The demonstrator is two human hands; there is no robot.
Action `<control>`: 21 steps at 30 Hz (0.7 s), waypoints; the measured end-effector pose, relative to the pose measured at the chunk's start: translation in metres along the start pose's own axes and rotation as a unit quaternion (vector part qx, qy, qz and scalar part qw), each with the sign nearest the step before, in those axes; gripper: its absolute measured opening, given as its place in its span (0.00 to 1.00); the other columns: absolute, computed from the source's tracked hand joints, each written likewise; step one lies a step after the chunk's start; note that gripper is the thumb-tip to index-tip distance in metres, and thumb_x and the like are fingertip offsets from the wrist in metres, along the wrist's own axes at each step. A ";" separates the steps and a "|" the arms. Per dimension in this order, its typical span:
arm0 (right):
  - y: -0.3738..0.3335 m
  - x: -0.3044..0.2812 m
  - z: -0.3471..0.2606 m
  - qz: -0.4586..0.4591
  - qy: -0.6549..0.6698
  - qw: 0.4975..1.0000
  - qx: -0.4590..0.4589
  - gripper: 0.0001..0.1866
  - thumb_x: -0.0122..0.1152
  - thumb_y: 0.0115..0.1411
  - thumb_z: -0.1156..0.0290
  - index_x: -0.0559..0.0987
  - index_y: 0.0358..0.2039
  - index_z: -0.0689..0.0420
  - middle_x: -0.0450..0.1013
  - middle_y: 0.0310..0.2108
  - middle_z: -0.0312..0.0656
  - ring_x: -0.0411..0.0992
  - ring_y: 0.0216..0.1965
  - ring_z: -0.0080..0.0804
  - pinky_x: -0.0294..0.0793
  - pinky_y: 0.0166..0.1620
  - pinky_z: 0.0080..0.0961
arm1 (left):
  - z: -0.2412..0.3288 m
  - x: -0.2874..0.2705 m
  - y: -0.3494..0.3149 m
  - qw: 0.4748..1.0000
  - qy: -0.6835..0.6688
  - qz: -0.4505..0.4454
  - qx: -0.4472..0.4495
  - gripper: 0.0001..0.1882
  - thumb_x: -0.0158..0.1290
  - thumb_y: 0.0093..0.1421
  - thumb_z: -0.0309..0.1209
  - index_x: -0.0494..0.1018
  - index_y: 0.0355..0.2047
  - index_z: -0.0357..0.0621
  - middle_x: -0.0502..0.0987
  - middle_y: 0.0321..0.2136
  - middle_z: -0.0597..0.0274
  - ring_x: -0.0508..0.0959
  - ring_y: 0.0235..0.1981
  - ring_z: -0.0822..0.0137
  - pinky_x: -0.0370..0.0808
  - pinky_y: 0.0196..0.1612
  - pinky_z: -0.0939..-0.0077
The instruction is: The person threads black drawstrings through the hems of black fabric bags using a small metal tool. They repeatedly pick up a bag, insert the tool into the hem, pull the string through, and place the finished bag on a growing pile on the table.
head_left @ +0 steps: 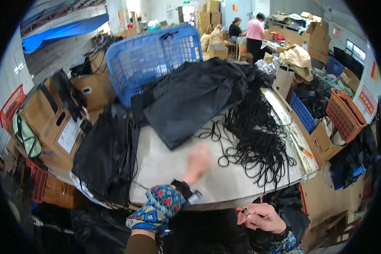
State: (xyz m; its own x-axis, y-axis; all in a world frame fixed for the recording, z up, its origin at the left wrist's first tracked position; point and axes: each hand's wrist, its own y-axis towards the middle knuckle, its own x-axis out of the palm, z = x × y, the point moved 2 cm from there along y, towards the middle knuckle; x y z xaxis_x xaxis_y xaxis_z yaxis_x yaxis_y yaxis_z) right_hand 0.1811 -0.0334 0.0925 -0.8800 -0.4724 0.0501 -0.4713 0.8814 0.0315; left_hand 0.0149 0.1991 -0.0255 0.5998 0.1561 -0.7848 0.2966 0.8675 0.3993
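Note:
My left hand (pixel 198 163) is over the pale tabletop (pixel 156 163), just short of the near corner of a heap of black fabric pieces (pixel 190 101). Motion smears its fingers, so whether it holds anything does not show. Fingers and thumb of my right hand (pixel 263 217) are pinched together at the table's front edge. A small metallic piece (pixel 244 210) sticks out between them; its exact kind cannot be made out. Below lies dark cloth (pixel 205 230). A tangle of black cords (pixel 258 139) spreads on the table's right side, several loops loose toward the middle.
A blue plastic basket (pixel 152 59) leans behind the fabric heap. More black fabric (pixel 108 156) hangs over the left edge beside cardboard boxes (pixel 51 127). An orange-handled cutter (pixel 305 151) lies at the right edge, near an orange crate (pixel 345 114). Two people (pixel 255 34) are at the back.

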 end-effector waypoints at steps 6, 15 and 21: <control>0.005 -0.002 0.021 0.038 -0.134 0.989 -0.057 0.09 0.49 0.63 0.74 0.76 0.39 0.63 0.73 0.28 0.38 0.70 0.28 0.22 0.69 0.31 0.17 | -0.123 -0.040 0.049 0.952 0.297 0.040 0.067 0.16 0.47 0.54 0.30 0.71 0.43 0.38 0.70 0.50 0.52 0.66 0.55 0.52 0.58 0.58 0.53; 0.045 0.009 0.074 0.146 -0.489 0.851 -0.123 0.16 0.53 0.51 0.79 0.73 0.42 0.58 0.67 0.28 0.44 0.71 0.25 0.44 0.70 0.26 0.37 | 0.028 -0.048 -0.143 0.961 0.124 -0.124 0.213 0.11 0.47 0.53 0.28 0.71 0.37 0.37 0.71 0.49 0.51 0.69 0.53 0.50 0.66 0.54 0.52; 0.071 -0.004 0.120 0.157 -0.615 0.769 -0.074 0.15 0.52 0.50 0.78 0.73 0.40 0.57 0.66 0.27 0.43 0.72 0.27 0.40 0.71 0.28 0.33 | 0.053 -0.092 -0.204 0.990 -0.089 0.111 0.015 0.12 0.58 0.52 0.26 0.71 0.37 0.40 0.71 0.35 0.55 0.72 0.36 0.59 0.70 0.44 0.69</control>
State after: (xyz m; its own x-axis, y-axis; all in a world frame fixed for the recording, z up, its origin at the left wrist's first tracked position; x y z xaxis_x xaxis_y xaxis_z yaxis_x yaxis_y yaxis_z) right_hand 0.1440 0.0314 -0.0255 -0.3817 0.2055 -0.9012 -0.2921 0.8982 0.3285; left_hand -0.0618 -0.0168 -0.0096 0.7729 0.2531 -0.5819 0.1638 0.8063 0.5684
